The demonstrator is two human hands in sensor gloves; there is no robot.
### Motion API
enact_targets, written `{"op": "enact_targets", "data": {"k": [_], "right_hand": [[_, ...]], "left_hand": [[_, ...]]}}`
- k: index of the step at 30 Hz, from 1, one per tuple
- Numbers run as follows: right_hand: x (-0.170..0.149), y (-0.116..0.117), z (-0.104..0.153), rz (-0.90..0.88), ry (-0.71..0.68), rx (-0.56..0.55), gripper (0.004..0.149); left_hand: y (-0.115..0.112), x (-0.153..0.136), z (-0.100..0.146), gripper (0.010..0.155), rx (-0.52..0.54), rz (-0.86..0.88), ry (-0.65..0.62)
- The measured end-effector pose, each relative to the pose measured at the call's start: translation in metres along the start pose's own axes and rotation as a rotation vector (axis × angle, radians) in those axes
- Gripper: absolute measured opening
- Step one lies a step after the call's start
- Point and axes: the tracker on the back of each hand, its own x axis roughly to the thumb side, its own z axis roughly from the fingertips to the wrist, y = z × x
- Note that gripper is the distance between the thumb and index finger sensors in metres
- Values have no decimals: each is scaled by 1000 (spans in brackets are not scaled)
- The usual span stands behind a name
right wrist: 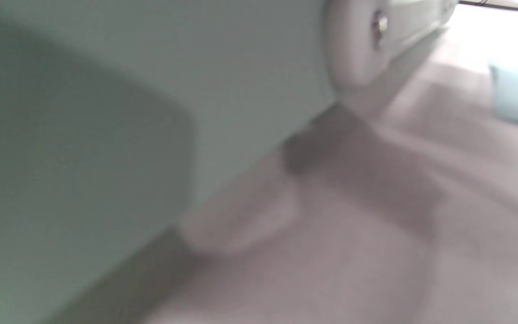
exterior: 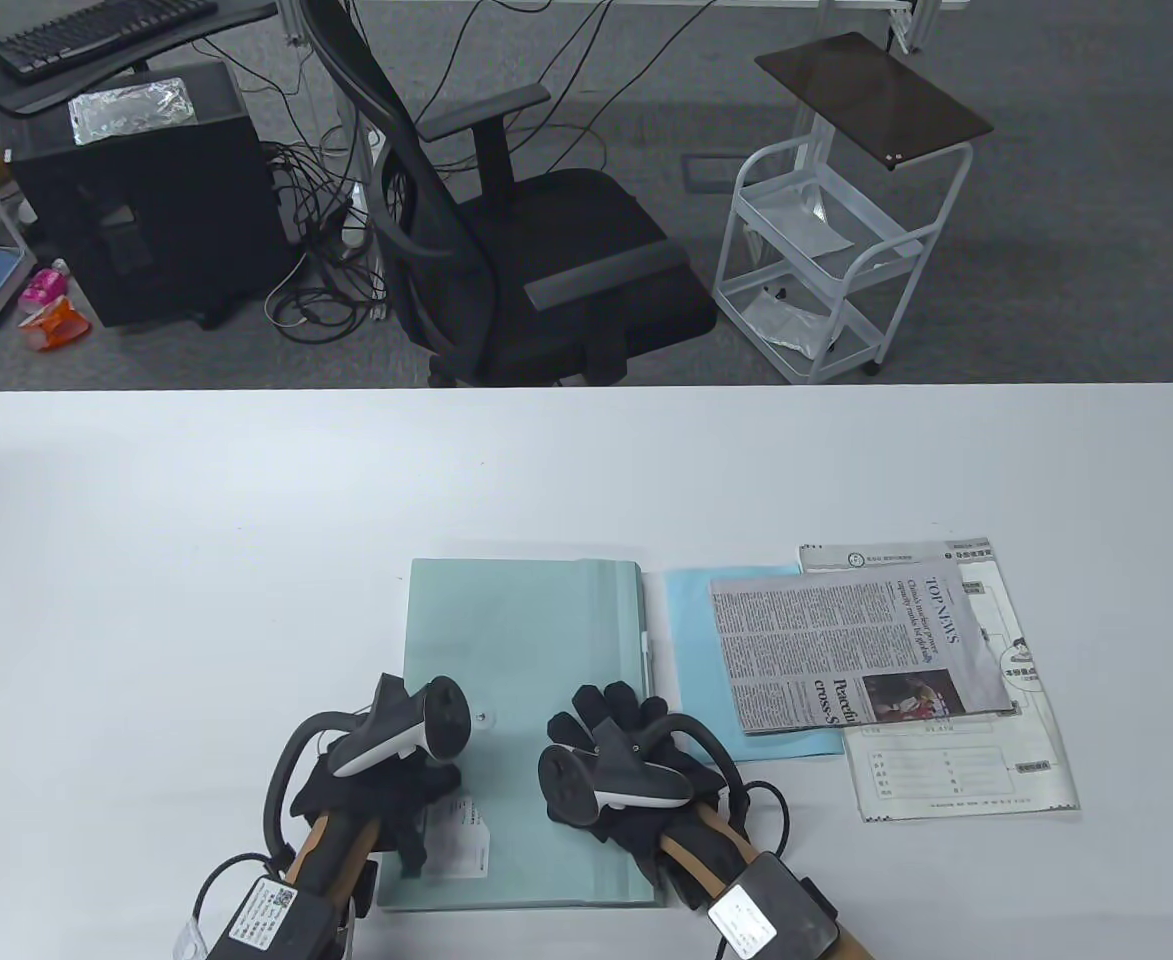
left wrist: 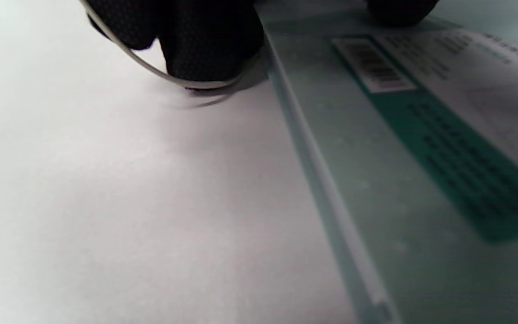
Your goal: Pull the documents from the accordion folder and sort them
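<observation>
A pale green accordion folder (exterior: 526, 640) lies flat and closed on the white table, with a white label (exterior: 464, 838) near its front left. My left hand (exterior: 411, 800) rests on the folder's front left corner. In the left wrist view one fingertip (left wrist: 209, 45) touches the table right beside the folder's edge (left wrist: 322, 189). My right hand (exterior: 611, 715) lies with fingers spread on the folder's right side. The right wrist view is blurred and shows the folder's flap (right wrist: 151, 112) and its snap (right wrist: 378, 22). Neither hand holds a document.
Right of the folder lie a light blue sheet (exterior: 688, 640), a newspaper page (exterior: 846, 640) on top of it, and a printed form (exterior: 986, 760) under the newspaper. An office chair (exterior: 536, 250) and a white cart (exterior: 836, 270) stand beyond the table's far edge.
</observation>
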Motion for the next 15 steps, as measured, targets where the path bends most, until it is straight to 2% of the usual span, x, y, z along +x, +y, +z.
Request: {"op": "enact_targets", "data": {"k": [2,7,9,11,15], "right_hand": [[-1,1,0,-17,2,1,75],[-1,0,1,-9,3,-1,75],[-1,0,1,-8,3,-2,75],[0,0,1,-6,4,-3,75],[0,0,1,-4,5,-3,75]], "left_hand": [[5,0,3,83,-11,-14,10],[25,-8,25,78,112,39,-3],[34,-15,37,78,206,114,-49],[42,-27,50,77,349,181,-74],[47,-54,64,77,615,284,-31]]}}
